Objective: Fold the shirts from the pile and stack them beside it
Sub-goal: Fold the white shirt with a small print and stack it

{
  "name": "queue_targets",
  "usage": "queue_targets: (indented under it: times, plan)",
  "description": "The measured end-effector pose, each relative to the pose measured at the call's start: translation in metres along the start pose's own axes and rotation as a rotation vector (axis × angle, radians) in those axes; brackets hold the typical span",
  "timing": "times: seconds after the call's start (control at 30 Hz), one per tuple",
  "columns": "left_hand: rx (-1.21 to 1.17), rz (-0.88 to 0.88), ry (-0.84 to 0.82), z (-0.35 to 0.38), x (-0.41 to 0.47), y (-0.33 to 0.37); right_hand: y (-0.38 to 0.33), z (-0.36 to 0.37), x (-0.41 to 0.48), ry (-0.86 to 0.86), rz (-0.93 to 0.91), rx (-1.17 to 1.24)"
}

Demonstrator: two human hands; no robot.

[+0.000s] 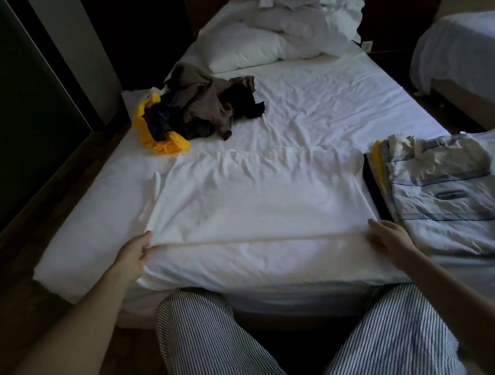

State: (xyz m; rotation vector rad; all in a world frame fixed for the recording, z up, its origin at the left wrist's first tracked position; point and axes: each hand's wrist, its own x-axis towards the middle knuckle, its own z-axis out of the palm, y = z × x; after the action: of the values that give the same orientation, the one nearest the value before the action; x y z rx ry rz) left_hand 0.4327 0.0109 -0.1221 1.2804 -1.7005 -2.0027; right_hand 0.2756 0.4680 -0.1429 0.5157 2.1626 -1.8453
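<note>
White shirt [256, 198] lies flat on the near edge of the bed [322, 100], between the far-left pile [197, 108] and the right stack [449, 181]. Left hand [135, 252] and right hand [386, 236] pinch its near hem corners. The fabric looks light, limp and prone to creasing, so it is best held at the corners.

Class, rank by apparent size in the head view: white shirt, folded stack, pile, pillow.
1. white shirt
2. folded stack
3. pile, farther off, so its rank against the stack is unsure
4. pillow
</note>
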Motion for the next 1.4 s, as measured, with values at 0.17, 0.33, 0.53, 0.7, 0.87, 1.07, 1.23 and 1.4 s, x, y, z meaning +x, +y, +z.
queue_targets:
  times: [0.17, 0.33, 0.53, 0.7, 0.87, 1.07, 1.23, 1.4]
  plan:
    - [0.004, -0.004, 0.113, -0.023, 0.028, -0.003, -0.004, -0.006, 0.000, 0.068, -0.030, 0.021]
    - [0.103, -0.047, 0.118, -0.020, 0.033, -0.014, 0.003, -0.003, -0.002, 0.110, -0.038, -0.082]
    - [0.296, 0.087, 0.240, -0.015, 0.031, -0.016, 0.000, -0.006, 0.005, 0.152, -0.002, -0.184]
    - [0.364, 0.004, 0.252, -0.015, 0.037, -0.018, 0.003, 0.006, -0.002, 0.212, -0.045, -0.430]
    - [0.896, 0.194, 0.488, 0.037, 0.020, -0.004, -0.008, 0.046, -0.016, 0.297, -0.297, -0.677]
    - [1.172, 0.662, 0.021, 0.149, 0.001, -0.017, -0.020, 0.110, -0.016, -0.030, -0.739, -1.036]
    - [1.332, 1.049, -0.403, 0.220, -0.009, -0.042, -0.008, 0.124, 0.008, -0.277, -0.743, -1.231]
    - [1.348, 1.117, -0.240, 0.196, 0.047, -0.053, 0.017, 0.059, 0.043, -0.099, -0.610, -1.266]
